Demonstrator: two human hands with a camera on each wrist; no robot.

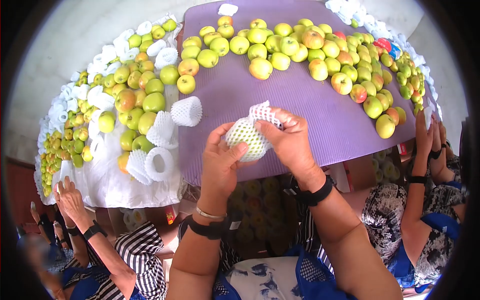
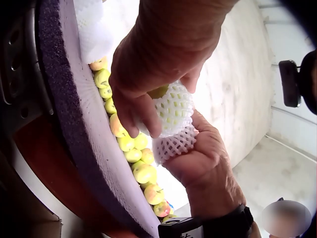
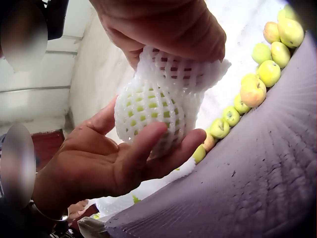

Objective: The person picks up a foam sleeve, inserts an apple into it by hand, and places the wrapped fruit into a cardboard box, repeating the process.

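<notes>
In the head view, a yellow-green apple (image 3: 148, 106) sits inside a white foam net sleeve (image 1: 244, 134), its skin showing through the mesh. My left hand (image 1: 220, 157) holds the wrapped apple from below, thumb and fingers around its sides. At the sleeve's loose upper end, my right hand (image 1: 290, 140) pinches the mesh between thumb and fingers. The left wrist view shows bare apple skin at the end under the left palm, with the free mesh stretching toward the right hand (image 2: 193, 158). Both hands are raised over the near edge of the purple mat (image 1: 215, 110).
Loose apples (image 1: 257, 35) spread across the mat's far side and right. An unused foam sleeve (image 1: 186, 111) lies left of my hands. More apples (image 1: 134, 117) and sleeves cover a white sheet (image 1: 115, 192) at left. Other people's hands (image 1: 72, 200) work on both sides.
</notes>
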